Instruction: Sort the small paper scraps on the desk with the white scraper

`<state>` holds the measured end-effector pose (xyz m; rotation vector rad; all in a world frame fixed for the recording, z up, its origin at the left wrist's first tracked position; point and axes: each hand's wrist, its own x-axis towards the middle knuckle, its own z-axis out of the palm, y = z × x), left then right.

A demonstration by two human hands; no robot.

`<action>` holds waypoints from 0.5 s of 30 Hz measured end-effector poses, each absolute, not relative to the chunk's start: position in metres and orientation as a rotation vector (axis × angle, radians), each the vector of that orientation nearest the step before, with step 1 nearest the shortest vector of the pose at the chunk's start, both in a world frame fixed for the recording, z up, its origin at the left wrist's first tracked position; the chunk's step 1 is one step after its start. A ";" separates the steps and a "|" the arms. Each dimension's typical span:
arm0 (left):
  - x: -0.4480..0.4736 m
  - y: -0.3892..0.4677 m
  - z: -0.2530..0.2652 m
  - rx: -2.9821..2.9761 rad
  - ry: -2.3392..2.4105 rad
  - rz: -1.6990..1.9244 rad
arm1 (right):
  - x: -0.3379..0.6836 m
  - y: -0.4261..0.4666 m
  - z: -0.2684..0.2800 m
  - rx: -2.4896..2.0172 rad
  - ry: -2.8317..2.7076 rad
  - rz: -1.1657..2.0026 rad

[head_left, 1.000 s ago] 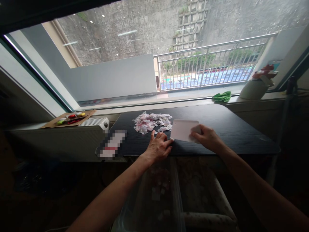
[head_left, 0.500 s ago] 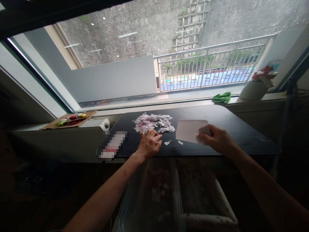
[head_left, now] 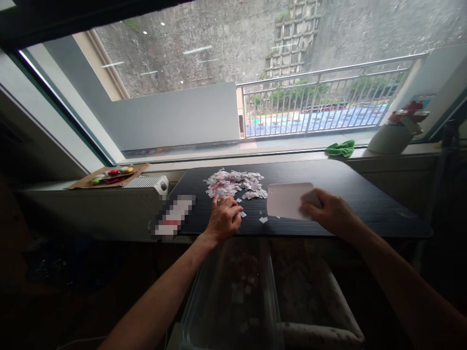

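Right grip [head_left: 326, 208] clamps the white scraper [head_left: 284, 200] by its right end; left grip [head_left: 223, 218], whether closed I cannot tell, sits just nearside of the paper scraps [head_left: 233, 183].

The right grip [head_left: 325, 210] has blurred fingertips [head_left: 306, 211], and the clear bin [head_left: 274, 291] is cut off below.

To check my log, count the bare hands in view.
2: left hand at the near edge of the paper scrap pile; right hand holding the flat white scraper.
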<state>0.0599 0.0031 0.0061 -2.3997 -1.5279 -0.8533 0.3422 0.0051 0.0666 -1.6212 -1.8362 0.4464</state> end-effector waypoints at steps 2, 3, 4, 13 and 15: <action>0.058 0.005 0.006 -2.387 -1.514 -0.865 | 0.339 0.006 0.064 -1.576 -1.847 0.550; 0.057 0.005 0.006 -2.375 -1.511 -0.868 | 0.339 0.007 0.063 -1.562 -1.855 0.595; 0.055 0.006 0.006 -2.362 -1.510 -0.869 | 0.341 0.008 0.061 -1.563 -1.859 0.621; 0.046 0.004 0.001 -2.297 -1.496 -0.886 | 0.378 0.024 0.054 -1.647 -1.590 0.690; 0.046 0.003 0.000 -2.287 -1.489 -0.887 | 0.384 0.033 0.044 -1.602 -1.531 0.747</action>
